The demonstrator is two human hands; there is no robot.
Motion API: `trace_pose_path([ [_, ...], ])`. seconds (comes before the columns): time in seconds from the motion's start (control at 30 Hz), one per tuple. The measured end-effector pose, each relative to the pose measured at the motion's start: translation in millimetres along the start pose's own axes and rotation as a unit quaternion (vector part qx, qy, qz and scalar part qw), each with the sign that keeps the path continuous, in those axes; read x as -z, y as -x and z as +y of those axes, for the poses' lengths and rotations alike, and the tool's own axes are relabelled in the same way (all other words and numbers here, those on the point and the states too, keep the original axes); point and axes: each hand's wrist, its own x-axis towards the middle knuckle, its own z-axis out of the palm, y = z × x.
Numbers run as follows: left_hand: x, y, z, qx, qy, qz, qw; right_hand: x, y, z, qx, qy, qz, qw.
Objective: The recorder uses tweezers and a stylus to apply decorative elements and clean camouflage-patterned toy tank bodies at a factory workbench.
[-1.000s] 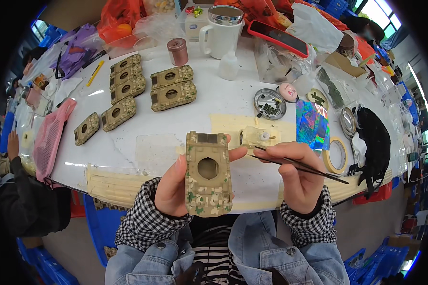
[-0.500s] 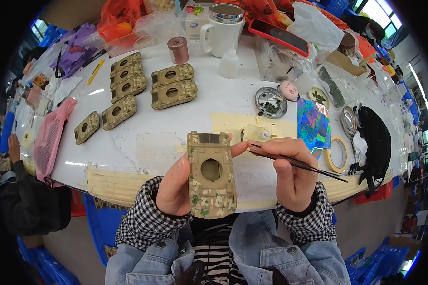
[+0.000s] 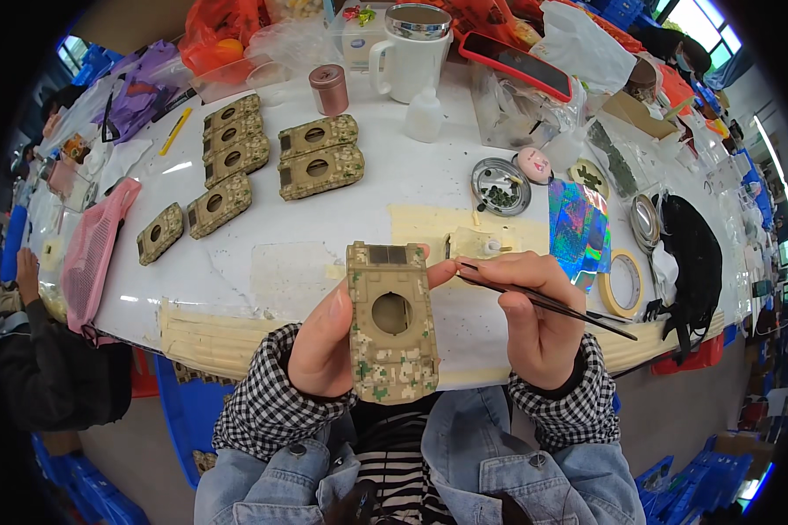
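Note:
A camouflage model tank hull (image 3: 392, 359) with a round hole in its top is held upright in my left hand (image 3: 321, 341), the thumb along its left side and a fingertip showing past its right edge. My right hand (image 3: 541, 319) closes on dark tweezers (image 3: 556, 304), their tips beside that left fingertip. Whether the tips hold a small part is too fine to make out. Beyond my hands, a small bottle with a white nozzle (image 3: 492, 248) lies on yellow tape. A round metal dish (image 3: 501, 198) holds small dark green parts.
More camouflage hulls (image 3: 320, 171) stand in groups at the left. A white mug (image 3: 404, 66), a pink tin (image 3: 328, 89) and a red-cased phone (image 3: 517, 66) are at the back. On the right lie holographic sheet (image 3: 578, 229), a tape roll (image 3: 621, 284) and a black bag (image 3: 690, 262).
The hull and tweezers have shifted very slightly. Both hands keep the same grip.

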Motion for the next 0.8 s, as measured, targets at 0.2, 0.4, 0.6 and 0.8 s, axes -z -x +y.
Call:
trace_pose_path([
  [0.2, -0.4, 0.0, 0.3, -0.002, 0.003, -0.001, 1.000, 0.1, -0.1, 0.4, 0.004, -0.010, 0.004, 1.000],
  [0.4, -0.2, 0.1, 0.5, -0.002, -0.002, -0.004, 1.000, 0.5, -0.6, 0.6, 0.001, -0.002, -0.005, 1.000],
  [0.6, 0.7, 0.1, 0.0, -0.001, -0.001, -0.004, 1.000, -0.9, 0.9, 1.2, -0.005, -0.022, 0.006, 1.000],
  [0.8, -1.4, 0.3, 0.7, -0.003, -0.008, 0.007, 1.000, 0.6, 2.5, 0.7, -0.073, -0.100, 0.023, 0.992],
])
